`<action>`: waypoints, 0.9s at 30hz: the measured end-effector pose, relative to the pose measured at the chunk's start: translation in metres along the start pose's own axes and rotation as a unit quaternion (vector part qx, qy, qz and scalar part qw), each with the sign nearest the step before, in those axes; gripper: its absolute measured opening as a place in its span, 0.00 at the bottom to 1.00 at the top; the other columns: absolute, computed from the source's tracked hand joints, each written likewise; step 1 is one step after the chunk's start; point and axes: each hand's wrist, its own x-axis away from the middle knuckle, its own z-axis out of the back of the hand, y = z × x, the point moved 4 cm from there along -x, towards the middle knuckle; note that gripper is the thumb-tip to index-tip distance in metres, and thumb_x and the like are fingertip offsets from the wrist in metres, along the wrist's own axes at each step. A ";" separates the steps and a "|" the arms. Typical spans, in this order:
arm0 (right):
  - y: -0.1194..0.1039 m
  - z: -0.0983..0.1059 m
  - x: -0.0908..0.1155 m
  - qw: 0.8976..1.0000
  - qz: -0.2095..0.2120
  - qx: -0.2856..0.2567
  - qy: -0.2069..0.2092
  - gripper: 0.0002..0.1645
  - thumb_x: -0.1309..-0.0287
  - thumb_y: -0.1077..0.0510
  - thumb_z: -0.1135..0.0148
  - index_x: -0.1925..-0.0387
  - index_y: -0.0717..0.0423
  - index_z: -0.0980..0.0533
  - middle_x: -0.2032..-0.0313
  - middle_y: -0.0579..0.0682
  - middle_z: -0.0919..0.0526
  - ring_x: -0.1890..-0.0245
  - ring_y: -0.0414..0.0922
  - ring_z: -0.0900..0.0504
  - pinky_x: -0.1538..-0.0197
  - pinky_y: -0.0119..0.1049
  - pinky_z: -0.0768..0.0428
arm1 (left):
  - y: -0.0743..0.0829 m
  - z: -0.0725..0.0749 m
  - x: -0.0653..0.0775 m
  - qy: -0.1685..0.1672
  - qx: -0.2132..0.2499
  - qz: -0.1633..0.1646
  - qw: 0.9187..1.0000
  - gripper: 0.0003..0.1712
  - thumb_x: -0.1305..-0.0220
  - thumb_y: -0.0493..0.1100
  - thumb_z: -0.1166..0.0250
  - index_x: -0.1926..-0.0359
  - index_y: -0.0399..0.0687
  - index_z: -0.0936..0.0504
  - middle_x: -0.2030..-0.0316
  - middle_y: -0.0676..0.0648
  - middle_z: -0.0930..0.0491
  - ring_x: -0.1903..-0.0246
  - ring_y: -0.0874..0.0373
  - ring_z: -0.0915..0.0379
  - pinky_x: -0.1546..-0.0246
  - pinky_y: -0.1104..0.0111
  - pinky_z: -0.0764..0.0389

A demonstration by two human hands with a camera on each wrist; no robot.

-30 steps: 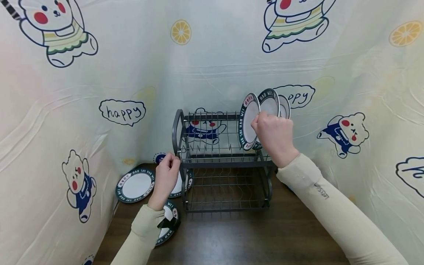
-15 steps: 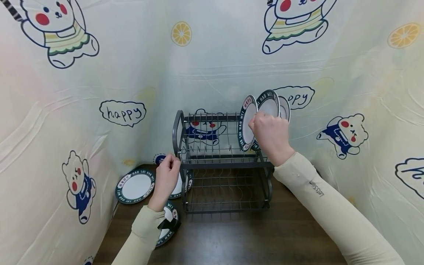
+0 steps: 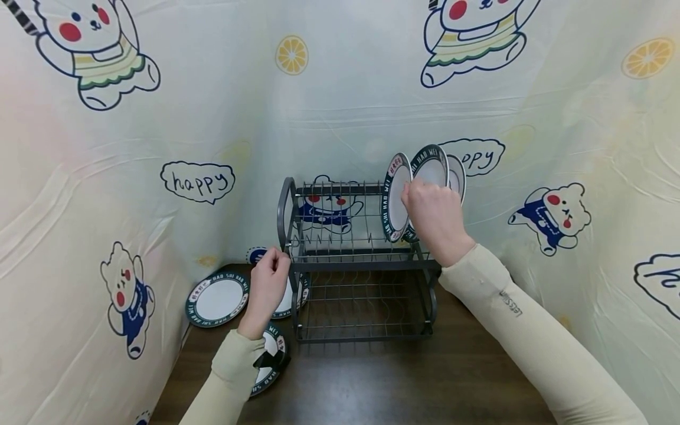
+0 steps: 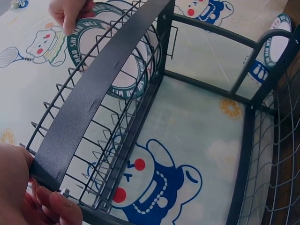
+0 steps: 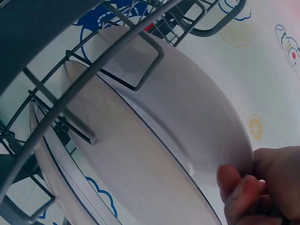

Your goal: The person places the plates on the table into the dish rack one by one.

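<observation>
A two-tier dark metal dish rack [image 3: 363, 265] stands on the table. My left hand [image 3: 268, 289] grips its upper left frame; in the left wrist view, the thumb and fingers [image 4: 61, 206] curl round the frame's corner. My right hand [image 3: 438, 224] pinches the rim of a white plate [image 3: 395, 200] with a dark green lettered border. This plate stands upright between the wires of the upper tier, the leftmost one there. Beside it, other upright plates [image 3: 430, 165] lean in the slots. The right wrist view shows the held plate's pale underside [image 5: 187, 103] and the pinching fingers [image 5: 241, 187].
On the table left of the rack lie matching plates: one by the cloth [image 3: 218, 298], one plate partly behind the rack's left side [image 3: 303, 289], and one plate under my left wrist [image 3: 273, 336]. A printed cloth [image 3: 340, 136] hangs behind and at both sides.
The right hand and its plate have shifted slightly left, with the plate a little more edge-on. My left hand keeps its grip on the rack.
</observation>
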 end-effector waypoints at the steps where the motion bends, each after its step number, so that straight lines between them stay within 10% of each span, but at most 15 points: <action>1: 0.000 0.001 0.000 1.000 -0.002 -0.006 -0.005 0.25 0.24 0.61 0.47 0.82 0.62 0.30 0.89 0.51 0.33 0.91 0.47 0.33 0.85 0.36 0.37 | 0.000 0.000 0.000 0.000 0.000 0.000 1.000 0.12 0.23 0.41 0.51 0.65 0.43 0.26 0.74 0.45 0.33 0.76 0.48 0.36 0.79 0.67 0.36; 16: 0.000 0.004 0.002 0.989 -0.058 -0.048 -0.128 0.11 0.27 0.69 0.47 0.54 0.74 0.21 0.66 0.67 0.14 0.74 0.58 0.13 0.72 0.46 0.14 | 0.000 -0.002 0.000 -0.001 -0.004 0.004 1.000 0.12 0.22 0.41 0.51 0.64 0.42 0.26 0.73 0.44 0.32 0.75 0.49 0.34 0.77 0.67 0.34; 27: 0.003 0.005 0.003 0.988 -0.070 -0.053 -0.124 0.12 0.25 0.68 0.47 0.55 0.76 0.21 0.67 0.67 0.15 0.73 0.59 0.13 0.72 0.48 0.15 | 0.000 -0.001 0.000 0.002 -0.001 0.010 1.000 0.12 0.23 0.41 0.52 0.65 0.43 0.27 0.73 0.44 0.32 0.75 0.49 0.34 0.77 0.67 0.34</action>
